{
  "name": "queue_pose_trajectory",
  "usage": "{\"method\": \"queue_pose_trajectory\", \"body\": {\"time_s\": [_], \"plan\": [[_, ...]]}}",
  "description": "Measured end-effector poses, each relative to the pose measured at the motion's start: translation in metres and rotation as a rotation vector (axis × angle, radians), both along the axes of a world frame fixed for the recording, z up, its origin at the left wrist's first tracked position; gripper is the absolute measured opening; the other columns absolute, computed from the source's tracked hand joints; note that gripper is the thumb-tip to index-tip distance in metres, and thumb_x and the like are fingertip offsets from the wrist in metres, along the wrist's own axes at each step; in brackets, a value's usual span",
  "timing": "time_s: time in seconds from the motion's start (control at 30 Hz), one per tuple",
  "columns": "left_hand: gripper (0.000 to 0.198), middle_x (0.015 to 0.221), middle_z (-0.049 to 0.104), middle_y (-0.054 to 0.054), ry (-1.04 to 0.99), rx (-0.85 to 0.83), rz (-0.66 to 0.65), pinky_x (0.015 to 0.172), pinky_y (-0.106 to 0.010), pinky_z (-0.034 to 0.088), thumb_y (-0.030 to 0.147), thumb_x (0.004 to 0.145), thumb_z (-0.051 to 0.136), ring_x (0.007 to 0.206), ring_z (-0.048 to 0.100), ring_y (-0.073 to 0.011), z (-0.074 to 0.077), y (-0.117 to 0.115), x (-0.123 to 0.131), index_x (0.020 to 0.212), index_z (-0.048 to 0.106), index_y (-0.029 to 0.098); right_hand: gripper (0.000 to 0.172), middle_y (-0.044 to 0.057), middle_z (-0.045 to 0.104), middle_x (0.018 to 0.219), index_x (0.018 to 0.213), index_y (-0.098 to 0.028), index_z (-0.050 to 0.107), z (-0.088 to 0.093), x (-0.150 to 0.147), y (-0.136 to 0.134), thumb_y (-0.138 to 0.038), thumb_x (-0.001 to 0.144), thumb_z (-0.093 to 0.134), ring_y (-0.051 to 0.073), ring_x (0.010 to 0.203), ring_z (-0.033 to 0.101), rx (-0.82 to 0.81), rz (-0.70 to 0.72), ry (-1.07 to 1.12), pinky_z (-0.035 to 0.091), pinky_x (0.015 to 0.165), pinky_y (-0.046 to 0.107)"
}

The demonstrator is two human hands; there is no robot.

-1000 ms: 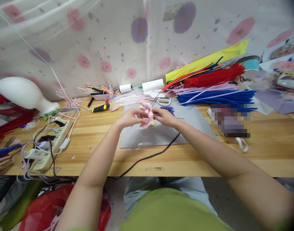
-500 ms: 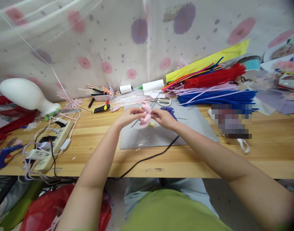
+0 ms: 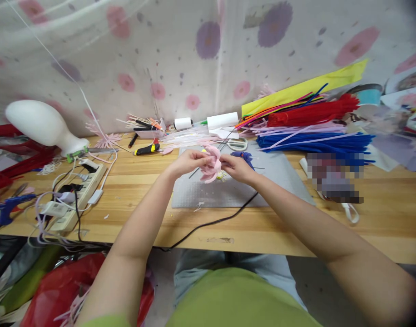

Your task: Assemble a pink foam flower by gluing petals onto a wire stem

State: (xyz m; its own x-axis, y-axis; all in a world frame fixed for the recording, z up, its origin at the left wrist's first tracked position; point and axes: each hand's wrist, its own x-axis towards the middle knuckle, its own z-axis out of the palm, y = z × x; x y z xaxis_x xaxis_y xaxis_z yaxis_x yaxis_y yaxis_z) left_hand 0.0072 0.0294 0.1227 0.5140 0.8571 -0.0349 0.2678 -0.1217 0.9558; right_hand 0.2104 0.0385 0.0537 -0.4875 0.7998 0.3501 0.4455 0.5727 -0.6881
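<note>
A pink pipe-cleaner flower (image 3: 211, 168) is held between my two hands above the grey cutting mat (image 3: 190, 195). My left hand (image 3: 191, 162) pinches a petal on its left side with thumb and fingertips. From the right, my right hand (image 3: 238, 168) is closed at the back of the flower, where its fingers partly hide what they grip. Dark thin wire stems (image 3: 228, 140) stick out behind the flower. A small yellow-and-white piece (image 3: 221, 175) shows just below the right fingers. Beyond the right hand lies a blue glue gun (image 3: 242, 157) on the mat.
Blue (image 3: 317, 144) and red pipe cleaners (image 3: 306, 116) are heaped at the back right. White-handled scissors (image 3: 238, 144) lie behind the hands. A power strip (image 3: 80, 195) with tangled cables and a white foam head (image 3: 41, 122) stand left. A black cable (image 3: 208, 223) crosses the table front.
The view has shifted slightly, so the scene sits a little further right. The flower has turned, showing more of its open petals. Both hands keep their hold on it.
</note>
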Motion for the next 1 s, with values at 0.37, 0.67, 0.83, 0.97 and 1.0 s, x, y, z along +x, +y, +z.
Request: {"method": "queue_pose_trajectory", "body": {"time_s": [0.37, 0.67, 0.83, 0.97, 1.0], "plan": [[0.015, 0.063, 0.067, -0.001, 0.356, 0.335, -0.058, 0.059, -0.024, 0.04, 0.029, 0.069, 0.067, 0.061, 0.058, -0.013, 0.012, 0.001, 0.0, 0.07, 0.074, 0.016, 0.03, 0.005, 0.071, 0.088, 0.097, -0.016, 0.067, 0.012, 0.006, -0.004, -0.036, 0.079, 0.055, 0.019, 0.075, 0.062, -0.172, 0.129, -0.158, 0.043, 0.063, 0.026], [0.014, 0.085, 0.072, -0.002, 0.515, 0.61, -0.069, 0.082, -0.029, 0.043, 0.026, 0.071, 0.067, 0.082, 0.062, -0.0165, 0.043, -0.002, -0.024, 0.082, 0.074, 0.022, 0.022, 0.005, 0.068, 0.075, 0.079, -0.015, 0.065, 0.031, -0.008, -0.001, -0.036, 0.074, 0.063, 0.013, 0.065, 0.062, -0.53, 0.094, 0.184, 0.049, 0.06, 0.026], [0.025, 0.095, 0.072, -0.005, 0.411, 0.614, 0.02, 0.086, -0.03, 0.044, 0.039, 0.075, 0.065, 0.092, 0.062, -0.018, 0.049, -0.016, -0.046, 0.092, 0.073, 0.021, 0.01, 0.002, 0.063, 0.068, 0.072, -0.016, 0.059, 0.032, -0.035, 0.001, -0.026, 0.074, 0.06, 0.01, 0.056, 0.057, -0.428, -0.006, 0.29, 0.05, 0.053, 0.024], [0.025, 0.089, 0.072, -0.004, 0.412, 0.608, 0.021, 0.084, -0.031, 0.044, 0.041, 0.069, 0.072, 0.089, 0.062, -0.0192, 0.04, -0.021, -0.059, 0.086, 0.073, 0.022, 0.009, 0.002, 0.062, 0.07, 0.075, -0.016, 0.059, 0.031, -0.046, 0.001, -0.023, 0.073, 0.055, 0.01, 0.057, 0.056, -0.355, 0.002, 0.319, 0.048, 0.054, 0.022], [0.022, 0.085, 0.071, -0.004, 0.411, 0.615, 0.024, 0.082, -0.031, 0.044, 0.039, 0.069, 0.072, 0.086, 0.062, -0.0187, 0.037, -0.021, -0.06, 0.083, 0.074, 0.023, 0.01, 0.002, 0.062, 0.07, 0.076, -0.016, 0.059, 0.029, -0.047, 0.001, -0.024, 0.073, 0.054, 0.01, 0.058, 0.055, -0.333, 0.012, 0.312, 0.047, 0.054, 0.023]]}}
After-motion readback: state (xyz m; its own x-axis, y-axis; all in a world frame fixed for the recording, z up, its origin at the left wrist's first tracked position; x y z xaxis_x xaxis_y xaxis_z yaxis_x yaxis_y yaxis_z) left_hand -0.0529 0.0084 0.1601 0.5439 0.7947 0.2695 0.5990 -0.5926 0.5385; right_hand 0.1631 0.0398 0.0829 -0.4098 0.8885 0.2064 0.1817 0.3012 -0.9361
